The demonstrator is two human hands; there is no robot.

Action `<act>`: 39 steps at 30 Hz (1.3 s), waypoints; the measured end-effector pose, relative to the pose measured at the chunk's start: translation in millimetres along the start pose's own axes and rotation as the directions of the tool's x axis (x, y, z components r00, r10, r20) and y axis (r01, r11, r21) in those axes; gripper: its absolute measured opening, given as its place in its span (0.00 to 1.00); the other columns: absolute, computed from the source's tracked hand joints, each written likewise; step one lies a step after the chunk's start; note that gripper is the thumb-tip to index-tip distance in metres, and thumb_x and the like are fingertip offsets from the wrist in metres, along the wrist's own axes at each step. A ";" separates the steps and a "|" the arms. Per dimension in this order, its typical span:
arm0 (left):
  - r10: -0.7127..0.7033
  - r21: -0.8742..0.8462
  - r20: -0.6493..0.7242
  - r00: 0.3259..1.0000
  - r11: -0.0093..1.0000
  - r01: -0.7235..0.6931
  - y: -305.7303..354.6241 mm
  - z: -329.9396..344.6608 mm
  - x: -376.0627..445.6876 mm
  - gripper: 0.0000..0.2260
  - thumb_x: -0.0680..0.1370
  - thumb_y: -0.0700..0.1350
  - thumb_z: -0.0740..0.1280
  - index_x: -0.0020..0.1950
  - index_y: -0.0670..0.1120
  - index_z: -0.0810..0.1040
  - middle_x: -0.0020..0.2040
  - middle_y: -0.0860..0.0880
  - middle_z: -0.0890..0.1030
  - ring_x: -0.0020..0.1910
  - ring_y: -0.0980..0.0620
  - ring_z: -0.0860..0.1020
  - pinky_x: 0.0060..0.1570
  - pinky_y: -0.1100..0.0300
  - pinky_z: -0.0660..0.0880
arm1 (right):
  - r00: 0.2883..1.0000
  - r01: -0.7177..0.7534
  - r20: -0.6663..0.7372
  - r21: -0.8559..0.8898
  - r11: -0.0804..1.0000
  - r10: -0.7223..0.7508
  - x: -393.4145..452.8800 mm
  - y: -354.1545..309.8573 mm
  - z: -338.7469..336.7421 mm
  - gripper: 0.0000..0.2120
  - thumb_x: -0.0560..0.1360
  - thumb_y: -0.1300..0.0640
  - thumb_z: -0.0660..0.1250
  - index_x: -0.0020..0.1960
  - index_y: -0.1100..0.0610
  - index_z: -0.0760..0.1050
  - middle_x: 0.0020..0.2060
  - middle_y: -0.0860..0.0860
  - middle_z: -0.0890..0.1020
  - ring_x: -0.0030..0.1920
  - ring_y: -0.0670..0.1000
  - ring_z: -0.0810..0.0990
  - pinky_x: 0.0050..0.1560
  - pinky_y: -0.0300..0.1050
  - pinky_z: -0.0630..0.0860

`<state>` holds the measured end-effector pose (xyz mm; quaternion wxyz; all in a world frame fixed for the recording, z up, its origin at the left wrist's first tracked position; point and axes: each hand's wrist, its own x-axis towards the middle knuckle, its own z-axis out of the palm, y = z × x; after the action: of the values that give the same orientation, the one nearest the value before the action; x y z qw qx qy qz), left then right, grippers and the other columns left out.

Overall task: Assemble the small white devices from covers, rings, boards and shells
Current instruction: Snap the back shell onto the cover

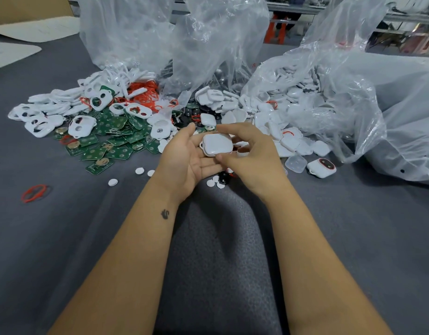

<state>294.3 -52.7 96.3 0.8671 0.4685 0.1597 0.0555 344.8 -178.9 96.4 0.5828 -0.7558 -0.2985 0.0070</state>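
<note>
A small white device (217,144) with rounded corners lies in the palm of my left hand (184,160), smooth side up. My right hand (249,155) pinches it between thumb and fingers from the right. Beyond the hands lie heaps of parts: green boards (112,139), white covers with holes (80,125), red rings (145,95) and white shells (269,117). A white device with a red ring showing (321,167) rests on the cloth at the right.
The grey cloth table (63,226) carries clear plastic bags (208,44), one at the right holding many shells (329,100). A loose red ring (34,193) lies at the left. Small white discs (113,182) and a black part (223,177) sit near my hands.
</note>
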 end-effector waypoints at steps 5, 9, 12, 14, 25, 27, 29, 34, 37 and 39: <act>0.006 0.031 0.014 1.000 1.000 -0.006 -2.9 -0.5 1.7 0.22 0.84 0.53 0.50 0.57 0.40 0.78 0.50 0.39 0.84 0.47 0.42 0.83 0.44 0.52 0.82 | 1.000 0.026 0.013 -0.094 0.995 -0.025 0.6 0.0 0.1 0.22 0.66 0.70 0.73 0.59 0.57 0.80 0.53 0.48 0.77 0.53 0.45 0.75 0.56 0.33 0.69; 0.039 0.043 0.013 0.999 0.998 -0.039 -5.4 -1.4 3.0 0.14 0.82 0.47 0.57 0.54 0.40 0.78 0.46 0.40 0.85 0.42 0.44 0.84 0.40 0.54 0.82 | 0.999 0.032 0.017 -0.145 0.989 -0.030 0.5 -0.6 -0.6 0.22 0.66 0.70 0.73 0.58 0.56 0.81 0.53 0.46 0.76 0.52 0.42 0.74 0.55 0.29 0.69; 0.066 0.043 0.009 0.998 0.997 -0.066 -7.5 -2.7 5.1 0.11 0.82 0.44 0.59 0.52 0.39 0.78 0.44 0.39 0.85 0.41 0.43 0.84 0.38 0.55 0.82 | 1.000 0.026 0.020 -0.143 0.989 -0.023 -0.2 -1.2 -1.5 0.22 0.66 0.69 0.73 0.57 0.55 0.81 0.52 0.45 0.76 0.53 0.42 0.75 0.59 0.36 0.72; 0.066 0.034 0.004 0.998 0.997 -0.066 -8.1 -3.6 6.2 0.11 0.82 0.43 0.59 0.52 0.39 0.78 0.44 0.38 0.84 0.41 0.42 0.84 0.38 0.54 0.81 | 1.000 0.022 0.021 -0.139 0.990 -0.019 -0.6 -1.8 -1.7 0.21 0.66 0.69 0.73 0.57 0.55 0.81 0.51 0.44 0.76 0.53 0.44 0.76 0.59 0.40 0.73; 0.140 0.214 0.122 0.983 0.963 -0.164 -10.8 -7.6 4.0 0.10 0.82 0.39 0.60 0.58 0.41 0.79 0.48 0.43 0.85 0.41 0.49 0.82 0.44 0.58 0.82 | 1.000 0.019 0.027 -0.124 0.992 -0.015 -1.1 0.8 -3.2 0.22 0.67 0.69 0.73 0.57 0.52 0.82 0.48 0.40 0.74 0.50 0.45 0.77 0.48 0.51 0.80; 0.143 0.218 0.146 0.979 0.961 -0.172 -10.8 -8.3 3.4 0.10 0.82 0.39 0.59 0.58 0.41 0.79 0.48 0.44 0.85 0.41 0.50 0.82 0.46 0.58 0.82 | 1.000 0.021 0.025 -0.139 0.990 -0.018 -0.5 1.4 -2.9 0.22 0.67 0.69 0.74 0.58 0.53 0.81 0.48 0.40 0.73 0.49 0.46 0.77 0.48 0.47 0.80; 0.146 0.220 0.166 0.975 0.959 -0.181 -11.2 -8.6 2.9 0.10 0.83 0.39 0.59 0.59 0.41 0.78 0.48 0.44 0.85 0.41 0.51 0.82 0.46 0.59 0.81 | 1.000 0.005 0.019 -0.134 0.991 -0.002 0.1 2.3 -2.4 0.22 0.67 0.68 0.74 0.59 0.54 0.81 0.47 0.40 0.71 0.47 0.44 0.76 0.48 0.43 0.79; 0.159 0.179 0.179 0.971 0.965 -0.191 -11.4 -8.8 1.4 0.11 0.83 0.38 0.57 0.60 0.40 0.77 0.48 0.44 0.85 0.44 0.50 0.84 0.44 0.60 0.81 | 1.000 -0.011 0.018 -0.095 0.995 0.012 -0.2 3.7 -3.3 0.21 0.67 0.67 0.75 0.58 0.53 0.81 0.47 0.42 0.72 0.45 0.40 0.75 0.47 0.40 0.77; 0.180 0.120 0.176 0.968 0.972 -0.202 -11.9 -9.0 0.8 0.12 0.83 0.38 0.57 0.61 0.39 0.77 0.51 0.42 0.84 0.50 0.46 0.84 0.46 0.59 0.80 | 0.996 -0.074 -0.050 0.085 0.994 0.078 -0.3 4.3 -2.0 0.15 0.72 0.65 0.72 0.56 0.53 0.80 0.50 0.48 0.77 0.45 0.40 0.77 0.41 0.35 0.76; 0.192 0.111 0.180 0.965 0.971 -0.214 -12.1 -8.5 0.8 0.11 0.83 0.38 0.58 0.61 0.39 0.77 0.53 0.41 0.84 0.52 0.45 0.83 0.47 0.60 0.80 | 0.974 -0.176 -0.101 0.218 0.960 0.202 1.6 4.6 -1.9 0.07 0.77 0.60 0.67 0.54 0.55 0.81 0.48 0.50 0.82 0.43 0.41 0.79 0.43 0.38 0.77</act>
<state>291.6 -52.5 81.7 0.8350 0.5407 0.0405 0.0940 348.9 -180.6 93.4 0.6723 -0.7148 -0.1864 0.0476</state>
